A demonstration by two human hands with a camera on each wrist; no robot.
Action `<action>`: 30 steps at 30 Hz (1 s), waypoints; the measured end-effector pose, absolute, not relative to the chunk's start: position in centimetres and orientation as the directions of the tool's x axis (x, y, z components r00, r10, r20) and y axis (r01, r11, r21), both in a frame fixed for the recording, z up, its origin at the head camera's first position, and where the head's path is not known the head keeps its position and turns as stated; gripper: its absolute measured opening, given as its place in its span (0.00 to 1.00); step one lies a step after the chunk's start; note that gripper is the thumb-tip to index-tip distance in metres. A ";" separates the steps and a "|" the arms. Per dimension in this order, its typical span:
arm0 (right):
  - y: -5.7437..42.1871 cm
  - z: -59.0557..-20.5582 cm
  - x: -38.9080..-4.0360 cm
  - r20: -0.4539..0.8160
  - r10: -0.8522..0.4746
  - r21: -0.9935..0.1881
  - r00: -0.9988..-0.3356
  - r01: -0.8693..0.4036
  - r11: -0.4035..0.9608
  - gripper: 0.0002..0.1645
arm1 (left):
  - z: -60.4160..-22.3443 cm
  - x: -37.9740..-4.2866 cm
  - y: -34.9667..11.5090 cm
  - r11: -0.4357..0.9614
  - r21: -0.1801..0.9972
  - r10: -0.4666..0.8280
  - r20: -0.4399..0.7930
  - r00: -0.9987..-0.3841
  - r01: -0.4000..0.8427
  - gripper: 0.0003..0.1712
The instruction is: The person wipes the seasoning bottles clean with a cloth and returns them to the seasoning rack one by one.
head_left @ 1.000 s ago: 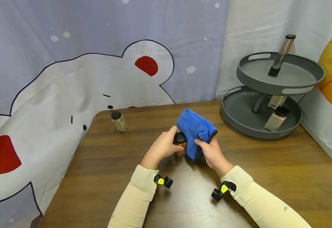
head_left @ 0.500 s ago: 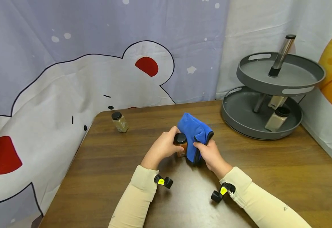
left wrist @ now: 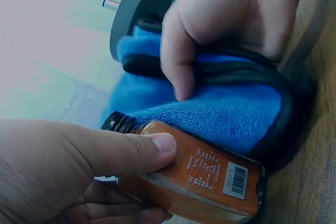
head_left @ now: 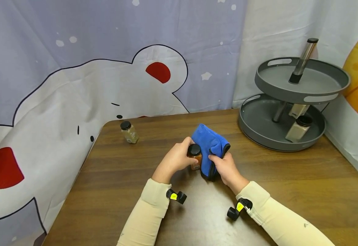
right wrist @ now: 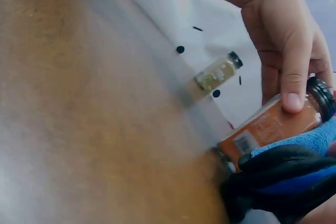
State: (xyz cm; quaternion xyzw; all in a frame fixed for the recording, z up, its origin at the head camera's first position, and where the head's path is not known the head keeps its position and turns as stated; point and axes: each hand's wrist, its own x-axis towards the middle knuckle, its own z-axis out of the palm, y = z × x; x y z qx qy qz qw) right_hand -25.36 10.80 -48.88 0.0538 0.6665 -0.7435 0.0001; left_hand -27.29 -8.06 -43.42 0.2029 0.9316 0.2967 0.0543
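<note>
The left hand (head_left: 176, 156) grips the orange jar (left wrist: 207, 174), the right hand (head_left: 228, 169) the blue cloth (head_left: 207, 141): likely wiping. Next side probably needs turning.

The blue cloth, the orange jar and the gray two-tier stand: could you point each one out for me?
Blue cloth (head_left: 205, 141): head view, on its upper face.
Orange jar (left wrist: 210, 177): left wrist view, on its labelled side.
Gray two-tier stand (head_left: 289, 96): head view, on its upper tier's front wall.

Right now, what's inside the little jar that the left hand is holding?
Something orange-brown shows through the sides of the jar. The left hand and the blue cloth cover parts of it, and the black lid blocks the view from above.
</note>
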 end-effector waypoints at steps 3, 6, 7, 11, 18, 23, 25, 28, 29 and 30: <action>10.7 -48.8 -25.5 -0.019 0.099 -0.978 -0.995 -0.002 -0.210 0.33 | -43.3 -27.3 -8.0 0.743 0.572 0.409 0.021 -0.912 0.347 0.29; 10.6 -48.7 -25.5 0.036 0.121 -0.959 -0.992 -0.069 -0.275 0.34 | -43.2 -27.3 -8.0 0.748 0.565 0.404 0.027 -0.914 0.348 0.29; 10.5 -48.8 -25.4 0.029 0.120 -0.965 -0.992 -0.059 -0.255 0.33 | -43.2 -27.3 -8.0 0.750 0.562 0.403 0.030 -0.915 0.349 0.29; 10.4 -49.1 -25.3 -0.035 0.100 -0.993 -0.994 0.023 -0.117 0.31 | -43.3 -27.3 -8.0 0.751 0.561 0.403 0.027 -0.915 0.348 0.29; 10.5 -48.8 -25.4 0.045 0.134 -0.960 -0.990 -0.080 -0.268 0.33 | -43.5 -27.3 -8.1 0.751 0.565 0.402 0.020 -0.915 0.342 0.29; 10.4 -49.2 -25.1 -0.018 0.114 -0.992 -0.993 0.003 -0.130 0.29 | -43.6 -27.4 -8.1 0.748 0.559 0.411 0.034 -0.911 0.358 0.29; 10.4 -49.3 -25.1 -0.037 0.116 -0.994 -0.992 0.025 -0.109 0.29 | -43.7 -27.4 -8.1 0.746 0.560 0.414 0.033 -0.910 0.360 0.29; 10.4 -49.0 -25.2 -0.007 0.139 -0.981 -0.990 -0.020 -0.191 0.30 | -43.7 -27.5 -8.1 0.747 0.559 0.414 0.031 -0.910 0.359 0.29; 10.3 -49.0 -25.2 0.011 0.147 -0.974 -0.989 -0.044 -0.221 0.31 | -43.6 -27.5 -8.1 0.748 0.559 0.413 0.032 -0.910 0.359 0.30; 10.3 -48.9 -25.2 0.022 0.151 -0.970 -0.988 -0.057 -0.235 0.31 | -43.6 -27.5 -8.1 0.748 0.559 0.411 0.032 -0.911 0.357 0.30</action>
